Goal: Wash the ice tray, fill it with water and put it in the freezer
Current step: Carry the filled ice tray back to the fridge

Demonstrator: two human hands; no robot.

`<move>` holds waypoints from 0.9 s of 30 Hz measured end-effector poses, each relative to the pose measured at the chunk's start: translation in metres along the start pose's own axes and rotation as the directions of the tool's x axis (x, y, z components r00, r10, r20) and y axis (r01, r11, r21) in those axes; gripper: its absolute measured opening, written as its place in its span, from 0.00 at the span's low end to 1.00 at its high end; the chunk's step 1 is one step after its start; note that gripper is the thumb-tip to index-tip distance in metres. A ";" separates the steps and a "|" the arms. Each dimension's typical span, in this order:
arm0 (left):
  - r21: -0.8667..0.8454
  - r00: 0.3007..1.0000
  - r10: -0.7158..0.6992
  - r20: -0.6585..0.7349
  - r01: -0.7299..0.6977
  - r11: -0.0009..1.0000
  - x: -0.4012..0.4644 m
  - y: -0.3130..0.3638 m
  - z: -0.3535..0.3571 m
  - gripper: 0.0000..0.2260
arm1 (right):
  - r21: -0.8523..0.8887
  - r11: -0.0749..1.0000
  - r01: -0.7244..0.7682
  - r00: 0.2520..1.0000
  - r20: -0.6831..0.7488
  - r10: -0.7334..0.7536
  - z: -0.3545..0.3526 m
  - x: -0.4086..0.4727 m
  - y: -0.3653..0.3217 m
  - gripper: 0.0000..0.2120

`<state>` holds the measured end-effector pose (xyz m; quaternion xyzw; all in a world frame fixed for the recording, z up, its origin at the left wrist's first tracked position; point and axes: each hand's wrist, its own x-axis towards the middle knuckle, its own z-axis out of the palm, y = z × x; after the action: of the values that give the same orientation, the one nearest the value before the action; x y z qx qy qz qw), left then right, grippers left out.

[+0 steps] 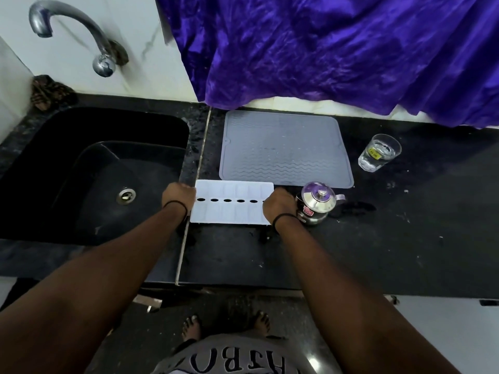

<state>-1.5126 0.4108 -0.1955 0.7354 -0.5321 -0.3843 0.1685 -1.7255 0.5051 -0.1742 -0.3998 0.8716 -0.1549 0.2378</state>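
Black counter (pixel 378 238) beside sink (pixel 67 136): left hand (pixel 178 195) and right hand (pixel 279 205) grip opposite ends of ice tray (pixel 232 205), fingers curled.

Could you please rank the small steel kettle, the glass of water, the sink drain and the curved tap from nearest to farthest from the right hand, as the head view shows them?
From the right hand:
1. Small steel kettle, right beside the hand.
2. Clear glass of water, farther right and back on the black counter.
3. Round metal sink drain, left, in the black sink.
4. Curved chrome tap, far back left on the wall.
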 end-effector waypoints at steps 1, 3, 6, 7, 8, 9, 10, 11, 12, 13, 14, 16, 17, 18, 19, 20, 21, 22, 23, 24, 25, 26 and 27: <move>0.009 1.000 -0.005 -0.006 0.005 1.000 0.000 0.000 0.000 0.12 | 0.031 0.999 -0.019 1.000 -0.002 0.019 0.001 0.001 0.000 0.13; 0.069 1.000 0.006 -0.027 -0.004 0.998 -0.002 0.000 0.000 0.12 | 0.084 0.995 -0.049 0.999 -0.008 0.050 0.002 0.002 0.002 0.13; 0.124 0.997 0.035 -0.062 -0.027 0.992 -0.008 -0.001 0.002 0.12 | 0.158 0.984 -0.079 0.996 -0.027 0.084 0.005 0.004 0.006 0.12; 0.143 0.996 0.052 -0.072 -0.042 0.989 -0.009 -0.003 0.003 0.12 | 0.177 0.980 -0.087 0.995 -0.032 0.094 0.006 0.005 0.007 0.12; 0.157 0.995 0.062 -0.082 -0.049 0.986 -0.010 -0.004 0.003 0.12 | 0.188 0.978 -0.090 0.994 -0.037 0.098 0.007 0.005 0.008 0.11; 0.162 0.993 0.069 -0.091 -0.054 0.985 -0.010 -0.006 0.004 0.11 | 0.197 0.977 -0.088 0.994 -0.044 0.098 0.008 0.005 0.009 0.11; 0.154 0.993 0.070 -0.094 -0.055 0.987 -0.009 -0.007 0.004 0.11 | 0.205 0.975 -0.085 0.994 -0.051 0.097 0.008 0.006 0.010 0.11; 0.139 0.993 0.071 -0.093 -0.058 0.989 -0.009 -0.007 0.003 0.10 | 0.214 0.973 -0.084 0.994 -0.054 0.097 0.009 0.006 0.011 0.11; 0.123 0.993 0.071 -0.092 -0.059 0.991 -0.008 -0.008 0.003 0.09 | 0.226 0.971 -0.083 0.994 -0.055 0.098 0.010 0.006 0.012 0.10; 0.112 0.993 0.073 -0.092 -0.063 0.992 -0.008 -0.009 0.002 0.09 | 0.238 0.968 -0.083 0.994 -0.054 0.098 0.010 0.007 0.013 0.10; 0.106 0.993 0.077 -0.092 -0.067 0.992 -0.008 -0.010 0.002 0.09 | 0.254 0.963 -0.087 0.993 -0.049 0.103 0.011 0.008 0.014 0.10; 0.096 0.992 0.086 -0.094 -0.077 0.992 -0.008 -0.012 0.002 0.09 | 0.290 0.951 -0.110 0.992 -0.032 0.125 0.013 0.009 0.015 0.10; 0.087 0.991 0.091 -0.097 -0.082 0.993 -0.009 -0.013 0.002 0.09 | 0.303 0.946 -0.119 0.990 -0.037 0.137 0.014 0.009 0.015 0.10; 0.077 0.991 0.092 -0.101 -0.085 0.993 -0.009 -0.014 0.002 0.09 | 0.316 0.940 -0.124 0.988 -0.051 0.148 0.015 0.009 0.015 0.10; 0.069 0.990 0.092 -0.106 -0.085 0.994 -0.009 -0.015 0.001 0.09 | 0.332 0.935 -0.127 0.986 -0.064 0.157 0.016 0.009 0.014 0.10; 0.062 0.990 0.089 -0.110 -0.082 0.995 -0.010 -0.015 0.001 0.08 | 0.343 0.931 -0.126 0.985 -0.071 0.159 0.016 0.009 0.014 0.10; 0.054 0.990 0.086 -0.113 -0.080 0.995 -0.010 -0.016 0.001 0.08 | 0.346 0.931 -0.118 0.985 -0.075 0.153 0.018 0.009 0.014 0.10; 0.047 0.990 0.084 -0.117 -0.079 0.996 -0.010 -0.016 0.001 0.08 | 0.345 0.932 -0.109 0.986 -0.081 0.145 0.018 0.009 0.014 0.10; 0.042 0.989 0.081 -0.122 -0.077 0.996 -0.010 -0.017 0.000 0.08 | 0.345 0.933 -0.100 0.987 -0.086 0.137 0.019 0.009 0.014 0.10; 0.037 0.989 0.080 -0.127 -0.075 0.996 -0.011 -0.016 -0.001 0.08 | 0.349 0.932 -0.095 0.987 -0.092 0.135 0.020 0.009 0.015 0.10; 0.032 0.988 0.080 -0.133 -0.076 0.997 -0.011 -0.016 -0.001 0.08 | 0.358 0.929 -0.092 0.986 -0.096 0.134 0.021 0.010 0.015 0.10; 0.026 0.987 0.082 -0.138 -0.079 0.997 -0.011 -0.016 -0.002 0.08 | 0.376 0.922 -0.090 0.986 -0.096 0.136 0.022 0.010 0.015 0.09; 0.019 0.986 0.084 -0.142 -0.082 0.996 -0.011 -0.016 -0.002 0.08 | 0.409 0.908 -0.091 0.985 -0.095 0.142 0.023 0.011 0.015 0.08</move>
<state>-1.5020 0.4268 -0.2000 0.7393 -0.5512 -0.3198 0.2175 -1.7291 0.5046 -0.2034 -0.2792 0.8561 -0.3410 0.2699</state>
